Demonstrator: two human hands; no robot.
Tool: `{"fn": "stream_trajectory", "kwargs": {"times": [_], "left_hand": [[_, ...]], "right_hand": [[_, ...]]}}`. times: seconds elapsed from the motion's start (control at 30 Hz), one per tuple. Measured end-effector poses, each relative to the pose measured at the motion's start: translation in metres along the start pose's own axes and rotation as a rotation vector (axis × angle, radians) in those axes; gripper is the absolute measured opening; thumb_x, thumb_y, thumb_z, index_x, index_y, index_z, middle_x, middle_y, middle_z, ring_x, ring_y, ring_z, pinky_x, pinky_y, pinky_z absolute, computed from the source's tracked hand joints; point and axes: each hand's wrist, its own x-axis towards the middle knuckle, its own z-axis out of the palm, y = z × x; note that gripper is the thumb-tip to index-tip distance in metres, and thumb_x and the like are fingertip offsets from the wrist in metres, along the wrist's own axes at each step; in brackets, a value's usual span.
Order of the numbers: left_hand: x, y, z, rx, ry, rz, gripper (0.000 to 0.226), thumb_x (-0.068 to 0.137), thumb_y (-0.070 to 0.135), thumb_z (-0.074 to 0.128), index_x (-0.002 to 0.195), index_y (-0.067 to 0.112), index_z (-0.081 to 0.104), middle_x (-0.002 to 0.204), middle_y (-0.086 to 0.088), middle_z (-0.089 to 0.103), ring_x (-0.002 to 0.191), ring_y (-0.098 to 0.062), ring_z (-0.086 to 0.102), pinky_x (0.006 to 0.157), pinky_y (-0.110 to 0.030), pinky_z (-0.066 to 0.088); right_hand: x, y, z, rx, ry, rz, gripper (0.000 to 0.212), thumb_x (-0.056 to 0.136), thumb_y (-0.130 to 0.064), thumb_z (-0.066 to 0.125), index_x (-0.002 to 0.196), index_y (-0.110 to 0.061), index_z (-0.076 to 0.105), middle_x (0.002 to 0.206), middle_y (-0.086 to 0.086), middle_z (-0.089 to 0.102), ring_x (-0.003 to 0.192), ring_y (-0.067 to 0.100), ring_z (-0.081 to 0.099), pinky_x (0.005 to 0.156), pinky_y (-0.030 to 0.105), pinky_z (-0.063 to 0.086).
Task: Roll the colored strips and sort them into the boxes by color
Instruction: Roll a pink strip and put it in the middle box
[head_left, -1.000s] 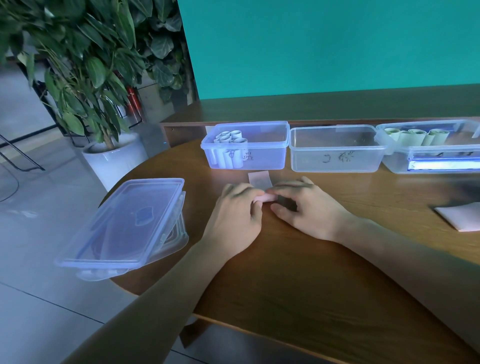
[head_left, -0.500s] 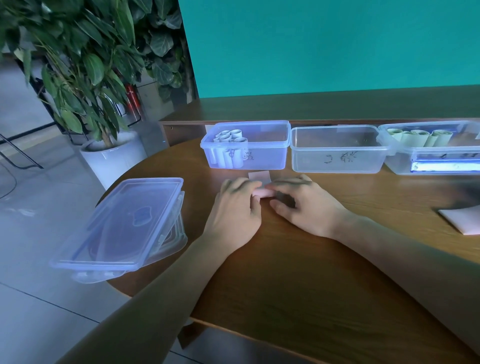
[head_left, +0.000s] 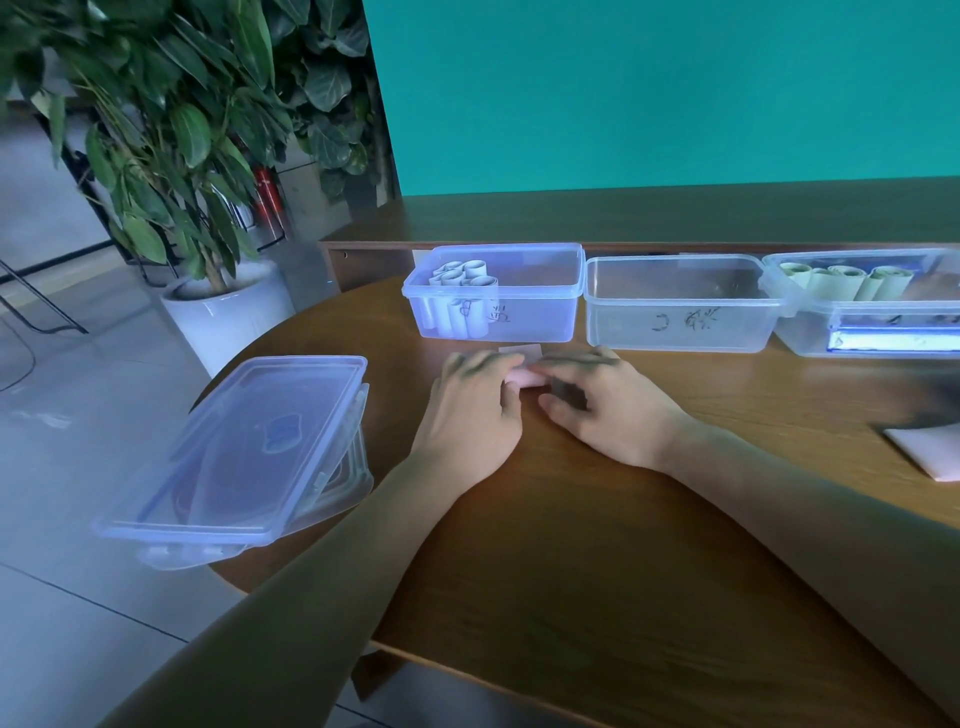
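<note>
Both hands met just near of the left box: the left hand and right hand curled their fingers onto the pink strip, pinning it to the table, probably to keep the roll tight.

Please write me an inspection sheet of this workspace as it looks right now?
Surface: wooden table, rounded near edge.
Job's things: pink strip partly rolled, flat end toward the boxes; left box holds pale rolls; middle box looks empty; right box holds greenish rolls; pink sheets at the right edge.
Clutter: stacked lids overhanging the table's left edge.
Grippers: left hand and right hand both pinch the strip's roll.
Cables: nothing seen.
Surroundings: potted plant on the floor, teal wall, red extinguisher.
</note>
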Motion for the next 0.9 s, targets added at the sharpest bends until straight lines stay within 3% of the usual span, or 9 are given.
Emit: {"fn": "stream_trajectory", "kwargs": {"times": [0.17, 0.27, 0.4, 0.47, 0.63, 0.8, 0.9], "left_hand": [[0.004, -0.005, 0.004, -0.006, 0.01, 0.009, 0.035, 0.097, 0.011, 0.05, 0.125, 0.021, 0.066, 0.125, 0.003, 0.064, 0.116, -0.024, 0.049, 0.1, -0.043, 0.045], [0.009, -0.006, 0.006, 0.007, -0.02, -0.016, 0.037, 0.098, 0.013, 0.048, 0.131, 0.022, 0.062, 0.13, 0.004, 0.063, 0.118, -0.025, 0.048, 0.101, -0.043, 0.044], [0.014, -0.004, 0.007, 0.054, -0.039, -0.036, 0.039, 0.099, 0.017, 0.046, 0.135, 0.025, 0.058, 0.134, 0.006, 0.06, 0.12, -0.023, 0.046, 0.101, -0.04, 0.042], [0.014, -0.003, 0.007, 0.04, -0.014, -0.024, 0.039, 0.098, 0.013, 0.047, 0.135, 0.022, 0.059, 0.133, 0.004, 0.059, 0.121, -0.023, 0.045, 0.103, -0.041, 0.042], [0.014, -0.006, 0.009, 0.042, -0.012, -0.006, 0.036, 0.098, 0.012, 0.047, 0.129, 0.022, 0.062, 0.129, 0.005, 0.06, 0.12, -0.023, 0.044, 0.103, -0.044, 0.043], [0.019, -0.005, 0.01, 0.086, -0.052, -0.046, 0.037, 0.101, 0.018, 0.043, 0.135, 0.028, 0.056, 0.133, 0.01, 0.057, 0.119, -0.022, 0.043, 0.1, -0.038, 0.039], [0.023, -0.005, 0.009, 0.085, -0.073, -0.068, 0.036, 0.102, 0.019, 0.043, 0.133, 0.029, 0.056, 0.131, 0.009, 0.058, 0.119, -0.022, 0.044, 0.098, -0.039, 0.039]], "right_hand": [[0.007, 0.003, 0.0, 0.031, -0.013, 0.031, 0.033, 0.099, -0.035, 0.05, 0.13, -0.044, 0.057, 0.092, -0.01, 0.064, 0.091, 0.009, 0.047, 0.09, 0.04, 0.05], [0.007, 0.005, 0.002, 0.035, 0.06, 0.008, 0.033, 0.1, -0.034, 0.051, 0.131, -0.041, 0.059, 0.115, -0.01, 0.069, 0.105, 0.014, 0.055, 0.093, 0.041, 0.051], [0.008, 0.006, 0.003, -0.013, 0.059, 0.052, 0.039, 0.101, -0.032, 0.053, 0.14, -0.035, 0.057, 0.136, -0.013, 0.061, 0.116, 0.016, 0.049, 0.099, 0.041, 0.048], [0.01, 0.008, 0.004, -0.03, 0.017, 0.066, 0.043, 0.101, -0.033, 0.051, 0.143, -0.039, 0.052, 0.132, -0.017, 0.059, 0.106, 0.011, 0.04, 0.101, 0.04, 0.044], [0.018, 0.011, 0.006, 0.002, -0.029, 0.061, 0.041, 0.1, -0.037, 0.05, 0.139, -0.047, 0.049, 0.09, -0.038, 0.043, 0.1, 0.007, 0.035, 0.102, 0.04, 0.043], [0.019, 0.012, 0.004, 0.035, 0.048, 0.027, 0.029, 0.1, -0.035, 0.049, 0.126, -0.042, 0.058, 0.123, -0.022, 0.061, 0.115, 0.013, 0.051, 0.097, 0.04, 0.049], [0.021, 0.015, 0.007, 0.012, 0.028, 0.045, 0.031, 0.1, -0.035, 0.049, 0.13, -0.038, 0.057, 0.118, -0.025, 0.056, 0.106, 0.009, 0.046, 0.097, 0.04, 0.048]]}}
